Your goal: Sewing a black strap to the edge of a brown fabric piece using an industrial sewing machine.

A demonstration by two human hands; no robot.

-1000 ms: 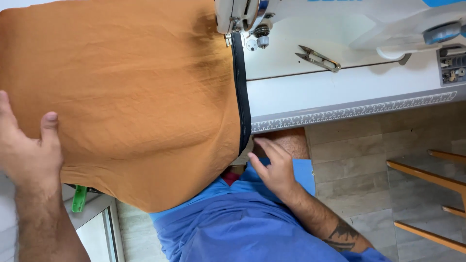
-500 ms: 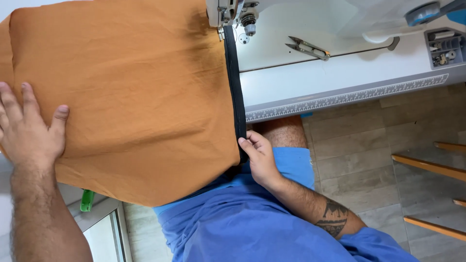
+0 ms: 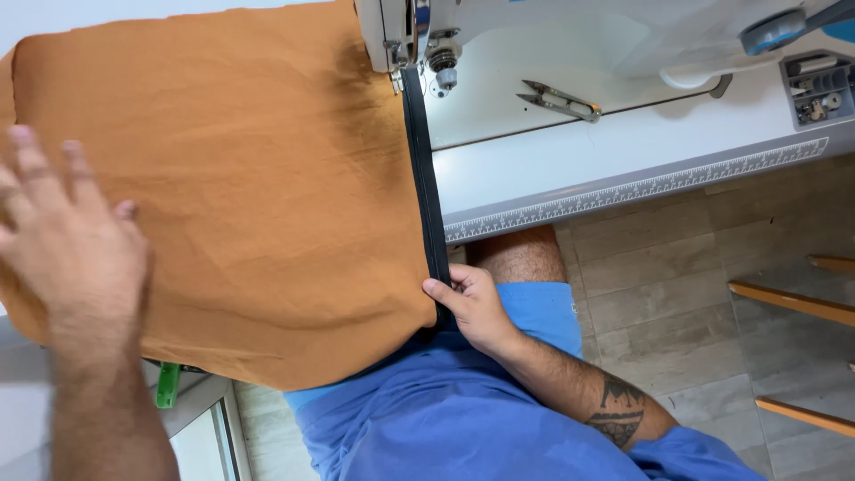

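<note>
A large orange fabric [image 3: 258,196] lies spread over the white sewing table [image 3: 623,151] and hangs off its front edge. A black zipper tape [image 3: 426,187] runs along its right edge, from under the sewing machine's presser foot [image 3: 411,62] down toward me. My right hand [image 3: 472,307] pinches the lower end of the black zipper tape and the fabric's corner, just below the table's front edge. My left hand [image 3: 67,245] rests flat on the left part of the fabric, fingers spread.
Small metal thread snips [image 3: 559,100] lie on the table right of the needle. A ruler strip [image 3: 641,189] runs along the table's front edge. Wooden stool legs [image 3: 793,303] stand on the tiled floor at right. A green object [image 3: 166,385] sits under the fabric's lower left.
My right hand rose from my lap to the fabric's lower right corner and took hold of the zipper tape. My left hand slid right and up on the fabric.
</note>
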